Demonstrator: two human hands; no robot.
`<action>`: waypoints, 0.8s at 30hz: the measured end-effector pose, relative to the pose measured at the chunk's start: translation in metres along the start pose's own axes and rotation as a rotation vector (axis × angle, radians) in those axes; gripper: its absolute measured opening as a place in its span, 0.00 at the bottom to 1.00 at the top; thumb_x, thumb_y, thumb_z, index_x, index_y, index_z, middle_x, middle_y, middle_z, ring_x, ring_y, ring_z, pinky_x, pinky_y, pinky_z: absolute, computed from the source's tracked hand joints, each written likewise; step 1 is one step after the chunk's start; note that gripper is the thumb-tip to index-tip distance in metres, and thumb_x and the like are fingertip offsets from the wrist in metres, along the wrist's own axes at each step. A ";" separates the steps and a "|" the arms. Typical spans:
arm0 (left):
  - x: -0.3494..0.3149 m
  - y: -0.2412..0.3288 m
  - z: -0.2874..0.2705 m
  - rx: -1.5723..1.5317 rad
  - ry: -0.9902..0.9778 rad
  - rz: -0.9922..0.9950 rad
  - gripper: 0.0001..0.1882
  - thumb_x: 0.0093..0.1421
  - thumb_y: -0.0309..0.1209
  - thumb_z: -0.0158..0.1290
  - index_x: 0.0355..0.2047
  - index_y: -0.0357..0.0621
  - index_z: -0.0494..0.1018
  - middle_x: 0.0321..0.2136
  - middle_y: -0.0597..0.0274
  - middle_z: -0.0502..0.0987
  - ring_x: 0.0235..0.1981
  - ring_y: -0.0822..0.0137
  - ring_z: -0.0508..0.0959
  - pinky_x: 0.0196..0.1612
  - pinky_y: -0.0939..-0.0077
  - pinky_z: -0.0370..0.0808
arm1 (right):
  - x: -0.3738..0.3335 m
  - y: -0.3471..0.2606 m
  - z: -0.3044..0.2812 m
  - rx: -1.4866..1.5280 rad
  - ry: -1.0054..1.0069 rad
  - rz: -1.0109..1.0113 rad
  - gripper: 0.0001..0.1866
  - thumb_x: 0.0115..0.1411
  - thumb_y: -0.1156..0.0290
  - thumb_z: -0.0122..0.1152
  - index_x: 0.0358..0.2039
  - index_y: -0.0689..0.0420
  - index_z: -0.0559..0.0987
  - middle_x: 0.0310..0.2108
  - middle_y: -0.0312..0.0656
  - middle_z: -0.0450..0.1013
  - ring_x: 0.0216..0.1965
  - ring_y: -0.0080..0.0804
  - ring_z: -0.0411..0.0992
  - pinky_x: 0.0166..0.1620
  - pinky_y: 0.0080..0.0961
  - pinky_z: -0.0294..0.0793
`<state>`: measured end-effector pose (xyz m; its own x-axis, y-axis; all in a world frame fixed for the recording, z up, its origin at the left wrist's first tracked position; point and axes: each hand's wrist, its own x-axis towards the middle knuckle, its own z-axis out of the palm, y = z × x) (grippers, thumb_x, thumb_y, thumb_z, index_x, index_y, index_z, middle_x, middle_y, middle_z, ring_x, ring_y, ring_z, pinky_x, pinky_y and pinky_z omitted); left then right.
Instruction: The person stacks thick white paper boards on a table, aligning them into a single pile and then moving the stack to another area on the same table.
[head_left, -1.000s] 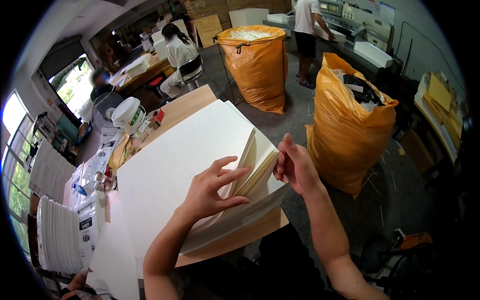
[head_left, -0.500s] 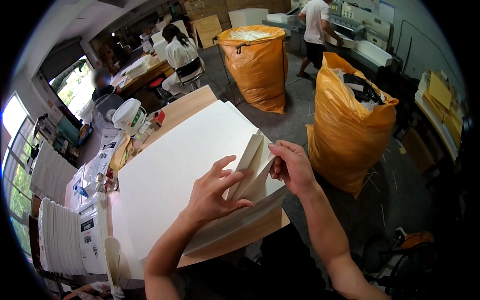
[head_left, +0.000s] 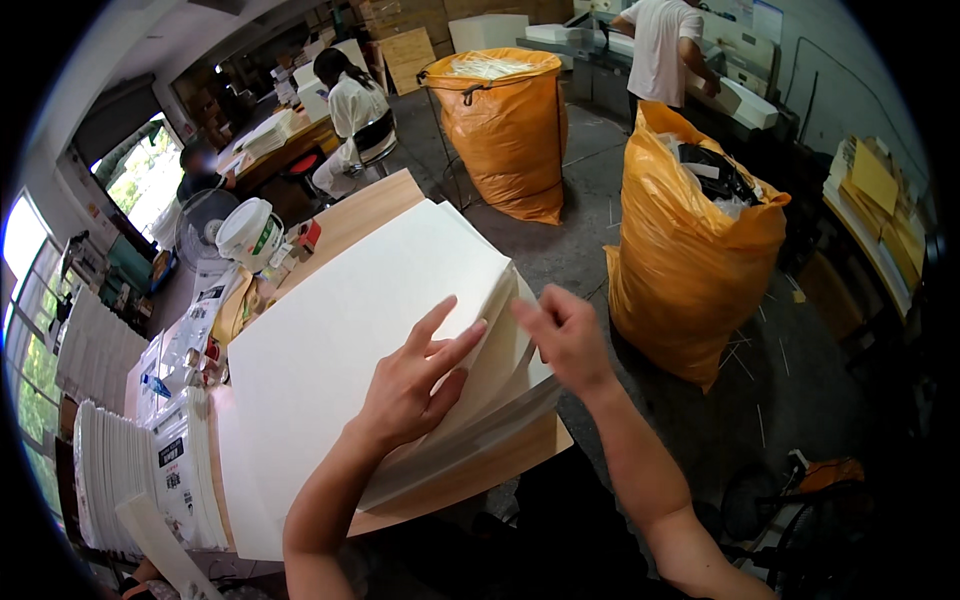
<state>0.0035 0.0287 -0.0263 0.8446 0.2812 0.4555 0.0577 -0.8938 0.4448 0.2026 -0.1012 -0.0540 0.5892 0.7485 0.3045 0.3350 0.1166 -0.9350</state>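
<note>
A thick stack of large white paper sheets lies in front of me, with the layers near its right corner lifted and spread apart. My left hand is open over the near right edge of the stack, fingers stretched out, its fingertips at the raised edge of the upper sheets. Just right of the lifted corner is my right hand. Motion blurs its fingers, so whether it grips a sheet I cannot make out.
The stack sits on a wooden table. A white bucket and a fan stand at its far left. Bundled white sheets are at the near left. Two big orange sacks stand to the right. Other people work farther back.
The raised upper sheets have dropped flatter onto the stack. My right hand has moved slightly off the corner. The person in white at the back right has turned and shifted.
</note>
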 end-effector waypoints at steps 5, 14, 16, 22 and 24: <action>0.000 -0.008 -0.001 0.091 -0.075 0.075 0.24 0.53 0.34 0.69 0.51 0.62 0.79 0.65 0.50 0.67 0.46 0.53 0.85 0.40 0.64 0.84 | 0.010 -0.005 -0.008 0.714 -0.154 0.318 0.20 0.70 0.63 0.58 0.20 0.51 0.69 0.16 0.31 0.65 0.17 0.22 0.69 0.19 0.19 0.61; 0.002 0.001 0.000 0.057 -0.045 0.049 0.27 0.47 0.37 0.74 0.49 0.64 0.80 0.61 0.56 0.71 0.45 0.57 0.85 0.40 0.66 0.84 | 0.008 -0.005 -0.010 0.742 -0.159 0.362 0.19 0.70 0.62 0.58 0.21 0.52 0.69 0.16 0.33 0.67 0.17 0.24 0.70 0.19 0.19 0.62; 0.002 0.001 -0.002 0.058 -0.051 0.058 0.28 0.47 0.37 0.74 0.50 0.65 0.80 0.60 0.56 0.71 0.45 0.57 0.85 0.40 0.67 0.84 | 0.007 -0.005 -0.011 0.749 -0.153 0.351 0.19 0.70 0.60 0.59 0.21 0.51 0.70 0.16 0.32 0.67 0.17 0.23 0.70 0.19 0.18 0.62; 0.002 0.000 -0.003 0.075 -0.062 0.030 0.27 0.55 0.28 0.65 0.55 0.67 0.79 0.61 0.51 0.71 0.45 0.57 0.86 0.40 0.65 0.84 | 0.001 0.005 -0.005 0.414 -0.112 0.131 0.20 0.69 0.59 0.60 0.21 0.52 0.70 0.16 0.30 0.65 0.17 0.21 0.70 0.19 0.18 0.62; 0.002 0.002 -0.002 0.088 -0.050 0.034 0.26 0.56 0.25 0.62 0.55 0.66 0.79 0.62 0.49 0.70 0.45 0.56 0.85 0.40 0.64 0.84 | 0.003 0.003 -0.006 0.355 -0.115 0.138 0.20 0.69 0.61 0.60 0.21 0.52 0.69 0.15 0.31 0.65 0.16 0.21 0.68 0.19 0.18 0.61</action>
<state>0.0041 0.0284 -0.0226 0.8725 0.2339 0.4289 0.0728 -0.9304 0.3592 0.2093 -0.1026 -0.0552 0.5182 0.8386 0.1681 -0.0284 0.2133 -0.9766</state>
